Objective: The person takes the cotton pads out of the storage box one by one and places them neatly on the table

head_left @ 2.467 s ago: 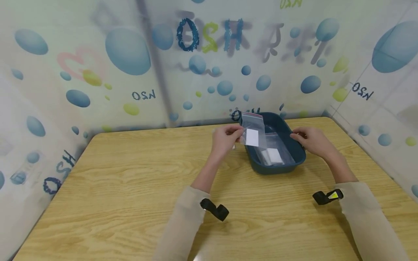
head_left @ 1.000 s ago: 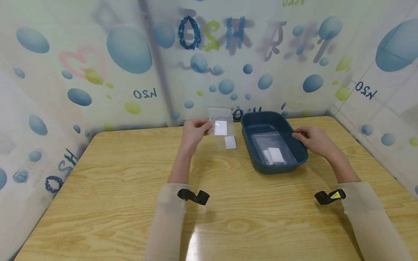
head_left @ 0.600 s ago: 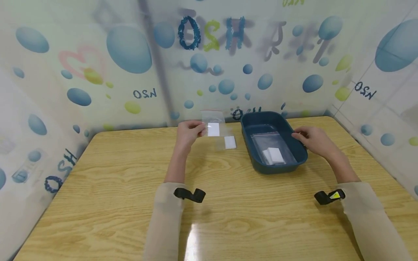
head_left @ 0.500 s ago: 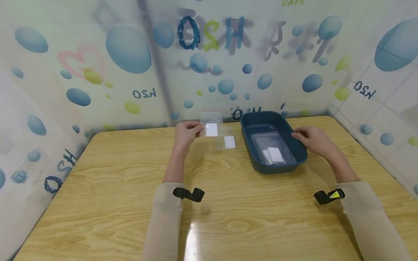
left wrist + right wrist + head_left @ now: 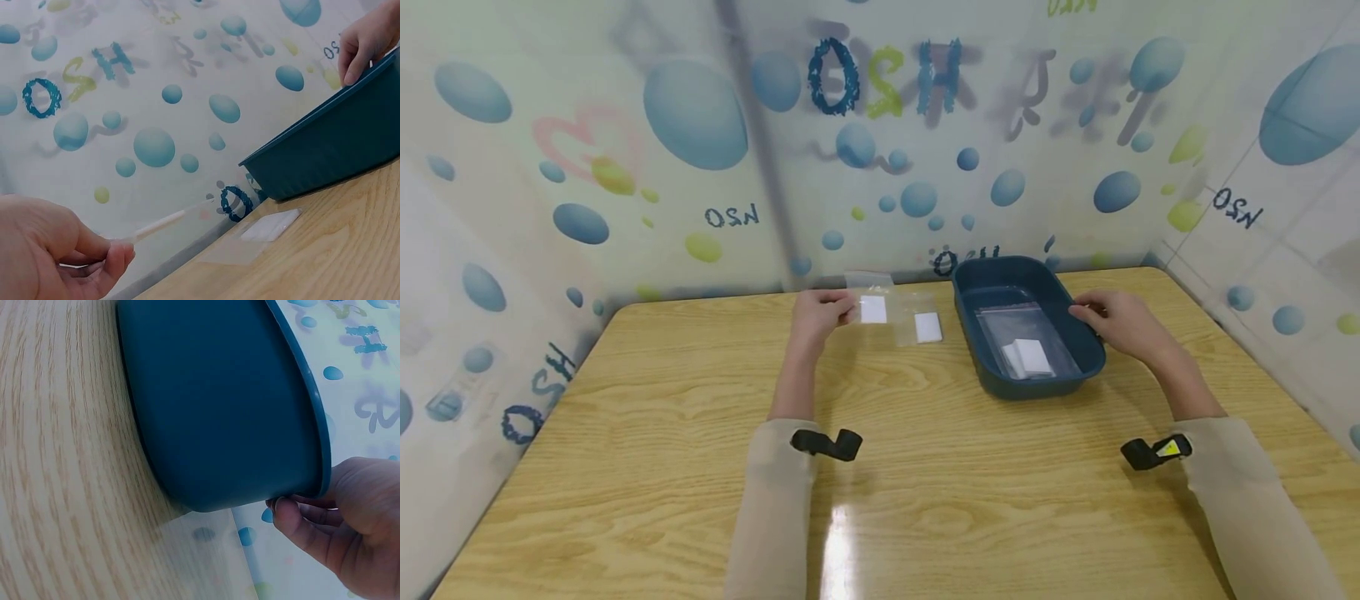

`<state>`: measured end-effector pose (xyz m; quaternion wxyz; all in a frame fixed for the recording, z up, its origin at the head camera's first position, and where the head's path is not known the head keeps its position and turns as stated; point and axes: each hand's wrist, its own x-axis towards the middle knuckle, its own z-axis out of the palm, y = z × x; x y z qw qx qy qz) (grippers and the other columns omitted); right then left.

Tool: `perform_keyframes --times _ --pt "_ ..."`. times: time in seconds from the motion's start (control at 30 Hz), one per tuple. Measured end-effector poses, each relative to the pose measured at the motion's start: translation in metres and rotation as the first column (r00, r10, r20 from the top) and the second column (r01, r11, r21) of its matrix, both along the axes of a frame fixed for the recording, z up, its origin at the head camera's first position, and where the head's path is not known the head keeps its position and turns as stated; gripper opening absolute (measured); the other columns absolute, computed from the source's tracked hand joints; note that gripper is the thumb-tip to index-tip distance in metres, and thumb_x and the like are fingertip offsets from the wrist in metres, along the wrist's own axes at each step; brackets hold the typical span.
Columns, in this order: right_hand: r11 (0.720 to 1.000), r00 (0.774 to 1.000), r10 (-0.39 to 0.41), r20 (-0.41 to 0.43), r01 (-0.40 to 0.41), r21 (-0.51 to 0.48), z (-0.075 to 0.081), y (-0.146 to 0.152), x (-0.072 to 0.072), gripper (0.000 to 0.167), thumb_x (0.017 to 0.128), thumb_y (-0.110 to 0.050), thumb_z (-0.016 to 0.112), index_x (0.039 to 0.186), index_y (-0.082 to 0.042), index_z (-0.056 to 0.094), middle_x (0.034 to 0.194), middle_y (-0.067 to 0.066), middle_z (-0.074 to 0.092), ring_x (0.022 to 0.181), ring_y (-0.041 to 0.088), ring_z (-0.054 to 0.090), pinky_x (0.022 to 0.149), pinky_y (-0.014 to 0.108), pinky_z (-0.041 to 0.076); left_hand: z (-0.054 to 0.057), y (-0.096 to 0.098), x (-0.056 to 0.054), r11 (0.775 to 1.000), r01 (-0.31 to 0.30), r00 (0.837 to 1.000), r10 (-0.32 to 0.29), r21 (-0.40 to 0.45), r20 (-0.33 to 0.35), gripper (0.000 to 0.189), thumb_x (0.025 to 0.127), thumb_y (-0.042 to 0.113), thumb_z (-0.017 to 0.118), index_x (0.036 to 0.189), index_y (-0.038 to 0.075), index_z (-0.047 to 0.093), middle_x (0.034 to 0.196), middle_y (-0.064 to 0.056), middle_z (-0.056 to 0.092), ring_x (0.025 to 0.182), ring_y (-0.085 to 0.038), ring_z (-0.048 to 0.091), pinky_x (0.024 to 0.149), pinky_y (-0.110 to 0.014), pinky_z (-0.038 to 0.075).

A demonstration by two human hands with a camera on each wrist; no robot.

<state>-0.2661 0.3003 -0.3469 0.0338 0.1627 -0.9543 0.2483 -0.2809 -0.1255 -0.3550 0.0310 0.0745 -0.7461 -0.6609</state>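
Note:
My left hand (image 5: pixel 820 318) pinches the left edge of a clear zip bag (image 5: pixel 873 309) with a white square inside, held low over the table's back part. In the left wrist view this zip bag (image 5: pixel 161 225) shows nearly edge-on, apart from the wood. Just right of it, a second zip bag (image 5: pixel 928 327) with a white square lies flat on the table. My right hand (image 5: pixel 1116 319) grips the right rim of a dark blue plastic basin (image 5: pixel 1041 389), thumb and fingers on either side of the edge. Inside the basin lie several more zip bags (image 5: pixel 1032 357) with white squares, overlapping.
The wood-grain table (image 5: pixel 685 467) ends at a patterned wall covering (image 5: pixel 692 242) behind the basin and bags. Each beige sleeve carries a black strap, such as the left strap (image 5: pixel 827 443).
My left hand has carried a zip bag out of the basin leftward past the bag on the table, then lowered it. My right hand has stayed on the basin's rim.

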Motion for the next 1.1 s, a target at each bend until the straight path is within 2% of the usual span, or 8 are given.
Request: perform_keyframes --times 0.2,0.43,0.63,0.8,0.93,1.1 --pt "1.000 1.000 0.002 0.008 -0.002 0.002 -0.001 0.001 -0.001 0.035 0.106 -0.019 0.054 0.117 0.013 0.064 0.088 0.016 0.068 0.068 0.021 0.056 0.063 0.037 0.048 -0.005 -0.005 -0.001 1.000 -0.006 1.000 0.006 0.017 -0.007 0.022 0.096 -0.003 0.065 0.111 -0.018 0.067 0.080 -0.006 0.062 0.064 -0.006 0.058 0.063 -0.016 0.052" --pt "1.000 1.000 -0.001 0.015 0.001 -0.004 -0.001 0.001 -0.001 0.034 0.107 -0.018 0.054 0.117 0.012 0.064 0.086 0.014 0.067 0.065 0.021 0.055 0.061 0.036 0.047 -0.008 -0.010 -0.001 0.998 0.002 0.999 0.001 -0.062 0.053 0.022 0.097 -0.001 0.064 0.112 -0.017 0.066 0.088 -0.012 0.063 0.066 -0.008 0.058 0.064 -0.018 0.052" --pt "1.000 1.000 -0.004 0.019 0.004 -0.001 -0.001 0.001 -0.001 0.034 0.107 -0.018 0.053 0.117 0.012 0.064 0.087 0.015 0.067 0.067 0.022 0.055 0.062 0.037 0.047 -0.012 -0.013 -0.002 0.996 0.008 0.997 -0.001 -0.087 0.077 0.023 0.097 -0.001 0.063 0.114 -0.017 0.066 0.086 -0.013 0.065 0.065 -0.008 0.058 0.066 -0.021 0.053" --pt "1.000 0.999 -0.008 0.036 0.008 -0.007 -0.001 0.001 -0.001 0.035 0.107 -0.020 0.053 0.118 0.012 0.064 0.086 0.014 0.066 0.066 0.022 0.055 0.060 0.035 0.047 -0.016 -0.013 -0.003 0.984 -0.005 0.996 0.021 -0.180 0.089 0.023 0.097 0.003 0.065 0.113 -0.014 0.068 0.093 -0.014 0.066 0.068 -0.009 0.058 0.071 -0.024 0.054" --pt "1.000 0.999 -0.009 0.050 0.010 -0.013 -0.001 0.001 -0.001 0.036 0.107 -0.021 0.052 0.119 0.012 0.064 0.084 0.012 0.065 0.065 0.022 0.055 0.059 0.034 0.047 -0.020 -0.013 -0.004 0.967 -0.015 0.995 0.041 -0.256 0.095 0.023 0.096 0.006 0.067 0.109 -0.012 0.071 0.098 -0.017 0.068 0.071 -0.009 0.058 0.069 -0.022 0.053" --pt "1.000 0.999 -0.007 0.046 0.008 -0.011 0.000 0.000 0.000 0.036 0.107 -0.020 0.052 0.118 0.012 0.064 0.083 0.012 0.065 0.065 0.022 0.054 0.059 0.035 0.046 -0.022 -0.013 -0.004 0.960 -0.019 0.992 0.052 -0.280 0.112 0.021 0.095 0.005 0.067 0.108 -0.010 0.071 0.104 -0.019 0.068 0.073 -0.012 0.060 0.066 -0.021 0.052"
